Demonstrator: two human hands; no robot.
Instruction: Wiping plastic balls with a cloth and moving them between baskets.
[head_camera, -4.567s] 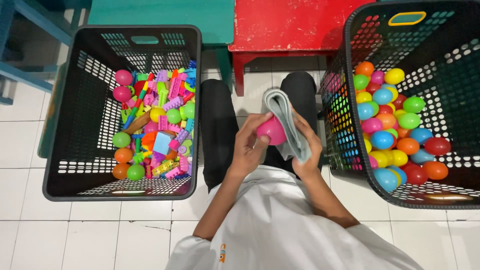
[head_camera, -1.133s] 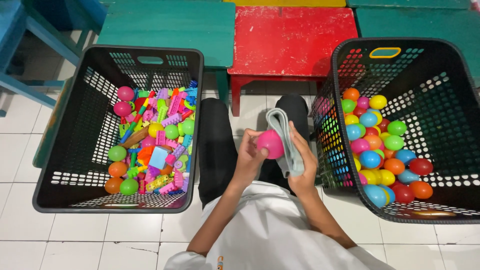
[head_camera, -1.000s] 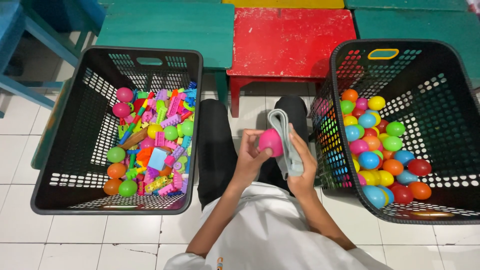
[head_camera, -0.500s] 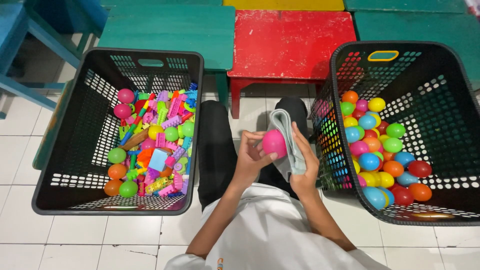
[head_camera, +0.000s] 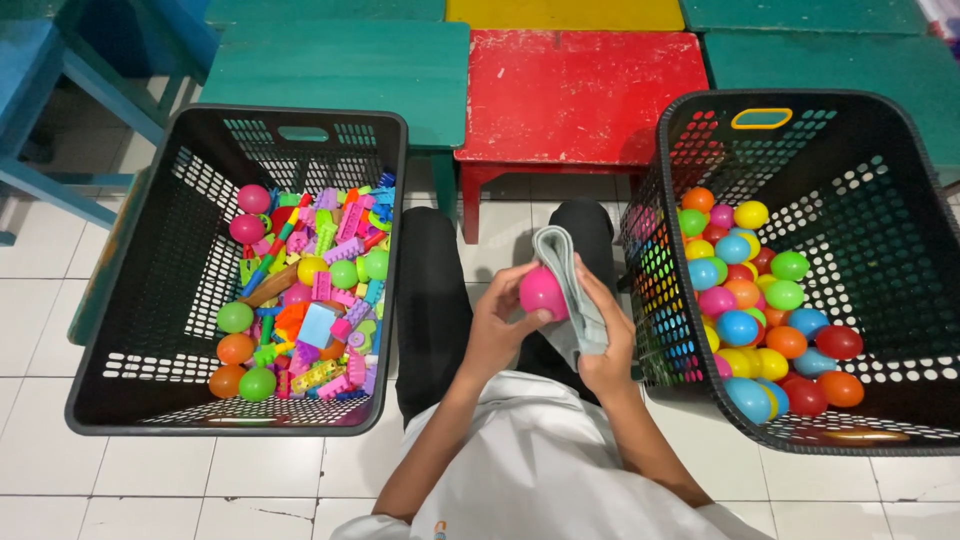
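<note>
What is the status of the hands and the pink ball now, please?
Left hand grips pink ball. Right hand holds grey cloth against it. Nothing blocks; black baskets either side.

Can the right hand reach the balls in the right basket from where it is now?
Probably yes. The right hand is beside the right basket, whose top is open, but it holds a grey cloth, so its grip is occupied. The balls lie uncovered.

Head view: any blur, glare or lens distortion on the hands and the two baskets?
Head view: sharp overall, with the pink ball, left hand and right hand in focus; even, soft light; slight sheen on the balls in the right basket; left basket walls splay outward, a wide-angle effect; dark shadow beneath the red stool.
</note>
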